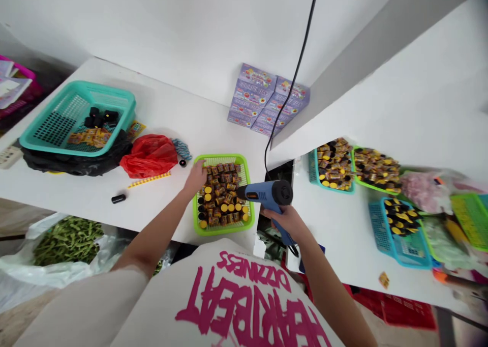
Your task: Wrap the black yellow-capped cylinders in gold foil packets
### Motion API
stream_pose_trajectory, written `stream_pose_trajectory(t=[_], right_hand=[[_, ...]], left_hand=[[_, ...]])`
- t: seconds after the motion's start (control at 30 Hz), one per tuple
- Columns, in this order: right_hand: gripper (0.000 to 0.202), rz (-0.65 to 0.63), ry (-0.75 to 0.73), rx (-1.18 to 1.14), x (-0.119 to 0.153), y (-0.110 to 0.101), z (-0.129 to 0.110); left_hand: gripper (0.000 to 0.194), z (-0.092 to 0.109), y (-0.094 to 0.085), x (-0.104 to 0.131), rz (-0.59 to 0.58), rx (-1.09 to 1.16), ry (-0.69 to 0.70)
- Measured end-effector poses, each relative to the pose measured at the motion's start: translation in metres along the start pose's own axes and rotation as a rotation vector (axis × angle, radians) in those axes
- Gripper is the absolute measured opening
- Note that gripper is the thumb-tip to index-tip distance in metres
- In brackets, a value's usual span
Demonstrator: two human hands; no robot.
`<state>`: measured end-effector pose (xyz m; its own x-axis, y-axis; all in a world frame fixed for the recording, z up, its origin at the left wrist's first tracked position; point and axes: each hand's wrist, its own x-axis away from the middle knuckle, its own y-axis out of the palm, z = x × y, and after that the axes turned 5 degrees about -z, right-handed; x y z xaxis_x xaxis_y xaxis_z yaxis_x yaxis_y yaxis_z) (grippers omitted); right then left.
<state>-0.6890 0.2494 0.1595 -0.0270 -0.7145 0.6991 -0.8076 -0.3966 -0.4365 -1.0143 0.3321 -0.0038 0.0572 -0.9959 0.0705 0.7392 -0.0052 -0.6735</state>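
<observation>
A blue heat gun is in my right hand, with my fingers wrapped round its handle. Its dark nozzle points left, over the lime green basket. My left hand grips the upper left side of that basket at the rim, fingertips reaching just inside. Many small jars with brown and yellow printed wraps fill the basket. Some stand or lie with yellow or black ends showing. A black cord hangs down from above, behind the heat gun.
Purple boxes stand against the wall. To the left are a teal basket with black caps, a red plastic bag, a striped yellow stick and a black cylinder. More filled baskets, including a blue one, sit on the right table.
</observation>
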Motion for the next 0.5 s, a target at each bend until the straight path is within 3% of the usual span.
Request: stream_pose_trajectory(t=[0.1, 0.23, 0.37, 0.5], right_hand=[[0.029, 0.117, 0.013, -0.039, 0.005, -0.012, 0.007], [0.036, 0.247, 0.005, -0.088, 0.0, -0.026, 0.008], [0.033, 0.199, -0.049, -0.154, -0.008, -0.028, -0.006], [0.029, 0.092, -0.093, -0.168, -0.022, -0.015, -0.03]], left_hand=[[0.052, 0.024, 0.046, -0.003, -0.145, -0.104, 0.018], [0.06, 0.054, 0.083, 0.029, -0.252, -0.232, 0.03], [0.047, 0.068, 0.085, 0.074, -0.359, -0.282, 0.178], [0.042, 0.061, 0.057, 0.106, -0.342, -0.285, 0.256]])
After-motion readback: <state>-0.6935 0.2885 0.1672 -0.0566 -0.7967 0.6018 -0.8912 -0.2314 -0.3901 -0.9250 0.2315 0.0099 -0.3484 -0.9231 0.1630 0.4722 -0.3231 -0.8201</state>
